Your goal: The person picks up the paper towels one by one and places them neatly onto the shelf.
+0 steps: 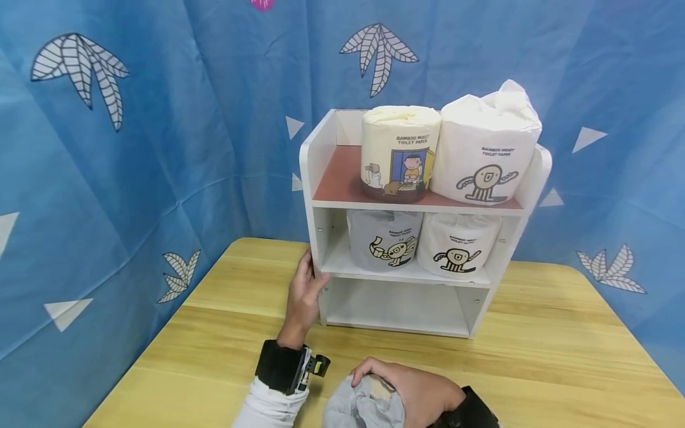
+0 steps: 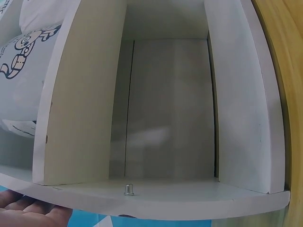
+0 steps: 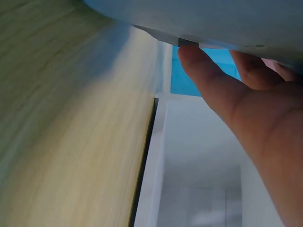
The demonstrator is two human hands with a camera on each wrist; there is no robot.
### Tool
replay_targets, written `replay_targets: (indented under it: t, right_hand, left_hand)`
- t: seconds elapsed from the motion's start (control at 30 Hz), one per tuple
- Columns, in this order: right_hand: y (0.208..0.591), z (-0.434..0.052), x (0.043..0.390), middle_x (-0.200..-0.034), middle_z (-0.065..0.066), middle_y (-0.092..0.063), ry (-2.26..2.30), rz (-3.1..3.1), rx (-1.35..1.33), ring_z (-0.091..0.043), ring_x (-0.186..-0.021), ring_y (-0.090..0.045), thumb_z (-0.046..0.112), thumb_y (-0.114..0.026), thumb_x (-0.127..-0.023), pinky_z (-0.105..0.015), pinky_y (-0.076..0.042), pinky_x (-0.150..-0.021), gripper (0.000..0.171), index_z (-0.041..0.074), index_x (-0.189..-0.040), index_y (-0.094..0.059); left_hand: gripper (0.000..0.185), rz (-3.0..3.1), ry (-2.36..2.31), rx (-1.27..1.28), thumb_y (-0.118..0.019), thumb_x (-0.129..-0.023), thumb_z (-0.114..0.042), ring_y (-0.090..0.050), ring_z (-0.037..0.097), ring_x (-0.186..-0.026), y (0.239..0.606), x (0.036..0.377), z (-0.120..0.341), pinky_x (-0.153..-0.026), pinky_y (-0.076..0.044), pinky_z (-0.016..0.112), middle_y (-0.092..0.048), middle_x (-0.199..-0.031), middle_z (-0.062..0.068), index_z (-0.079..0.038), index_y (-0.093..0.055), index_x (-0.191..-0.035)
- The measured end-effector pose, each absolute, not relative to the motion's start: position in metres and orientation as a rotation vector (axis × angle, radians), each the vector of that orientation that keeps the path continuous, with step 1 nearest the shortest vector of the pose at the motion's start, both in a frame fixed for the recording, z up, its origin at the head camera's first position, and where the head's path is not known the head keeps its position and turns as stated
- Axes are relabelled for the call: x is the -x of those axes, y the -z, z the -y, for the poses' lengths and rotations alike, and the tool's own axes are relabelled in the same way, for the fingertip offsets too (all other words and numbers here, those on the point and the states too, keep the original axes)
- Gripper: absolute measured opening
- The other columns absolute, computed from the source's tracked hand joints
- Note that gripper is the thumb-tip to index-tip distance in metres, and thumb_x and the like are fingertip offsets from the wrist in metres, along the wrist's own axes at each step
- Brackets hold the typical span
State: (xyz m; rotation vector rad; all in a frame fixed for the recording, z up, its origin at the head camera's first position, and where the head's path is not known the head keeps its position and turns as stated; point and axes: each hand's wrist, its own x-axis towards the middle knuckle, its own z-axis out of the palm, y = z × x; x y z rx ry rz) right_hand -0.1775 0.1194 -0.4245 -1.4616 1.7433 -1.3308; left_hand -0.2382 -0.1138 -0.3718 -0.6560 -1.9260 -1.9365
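A grey paper-wrapped toilet roll [image 1: 360, 405] is held in my right hand [image 1: 420, 389] low in front of the shelf, its lower part cut off by the frame. In the right wrist view the thumb and fingers [image 3: 208, 78] press against the wrapped roll [image 3: 227, 21]. My left hand [image 1: 304, 294] grips the left side panel of a small white shelf unit [image 1: 401, 330], thumb at the front edge and fingers along the outer side. The bottom compartment [image 2: 170, 109] is bare. On the middle shelf sit a grey roll [image 1: 381, 241] and a white roll [image 1: 459, 245].
On the brown top shelf stand a yellow wrapped roll [image 1: 401, 154] and a larger white wrapped roll [image 1: 487, 145]. The unit rests on a wooden table [image 1: 556, 351] before a blue patterned curtain [image 1: 257, 107]. A metal peg [image 2: 129, 189] sticks out inside the left panel.
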Motion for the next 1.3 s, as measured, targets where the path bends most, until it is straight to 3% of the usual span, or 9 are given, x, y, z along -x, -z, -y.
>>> replay_targets:
  t: [0.43, 0.87, 1.07, 1.3]
  right_hand:
    - [0.43, -0.112, 0.174, -0.132, 0.001, -0.051, 1.362, -1.881, 1.532, -0.012, -0.115, -0.05, 0.017, -0.086, -0.071, -0.031, -0.044, -0.098, 0.074, 0.019, -0.129, -0.042]
    - [0.431, -0.11, 0.173, -0.124, -0.001, -0.052, 1.394, -1.969, 1.577, -0.012, -0.109, -0.053, 0.016, -0.09, -0.065, -0.031, -0.049, -0.091, 0.076, 0.016, -0.124, -0.043]
    - [0.429, -0.116, 0.175, -0.128, -0.003, -0.05, 1.479, -1.899, 1.37, -0.018, -0.113, -0.051, 0.013, -0.091, -0.064, -0.036, -0.046, -0.097, 0.076, 0.019, -0.125, -0.045]
    - [0.429, -0.126, 0.18, -0.125, -0.011, -0.051, 1.622, -1.837, 1.35, -0.023, -0.111, -0.053, 0.0, -0.087, -0.06, -0.039, -0.047, -0.096, 0.079, 0.011, -0.126, -0.044]
  left_hand:
    - [0.062, 1.933, 1.925, 0.636, -0.042, -0.099, -0.004, -0.022, 0.034, -0.142, 0.372, 0.237, 0.116, -0.111, -0.024, 0.054, -0.018, -0.157, 0.021, 0.003, -0.012, -0.153]
    - [0.063, 1.933, 1.934, 0.65, -0.042, -0.099, -0.005, -0.022, 0.03, -0.143, 0.373, 0.237, 0.117, -0.112, -0.025, 0.05, -0.016, -0.158, 0.017, 0.0, -0.01, -0.154]
    - [0.062, 1.931, 1.926, 0.663, -0.041, -0.1, -0.004, -0.021, 0.033, -0.143, 0.372, 0.239, 0.116, -0.112, -0.024, 0.053, -0.016, -0.158, 0.02, 0.002, -0.01, -0.154]
    - [0.062, 1.933, 1.935, 0.668, -0.041, -0.1, -0.004, -0.019, 0.034, -0.143, 0.373, 0.24, 0.115, -0.113, -0.023, 0.053, -0.014, -0.158, 0.02, 0.002, -0.011, -0.153]
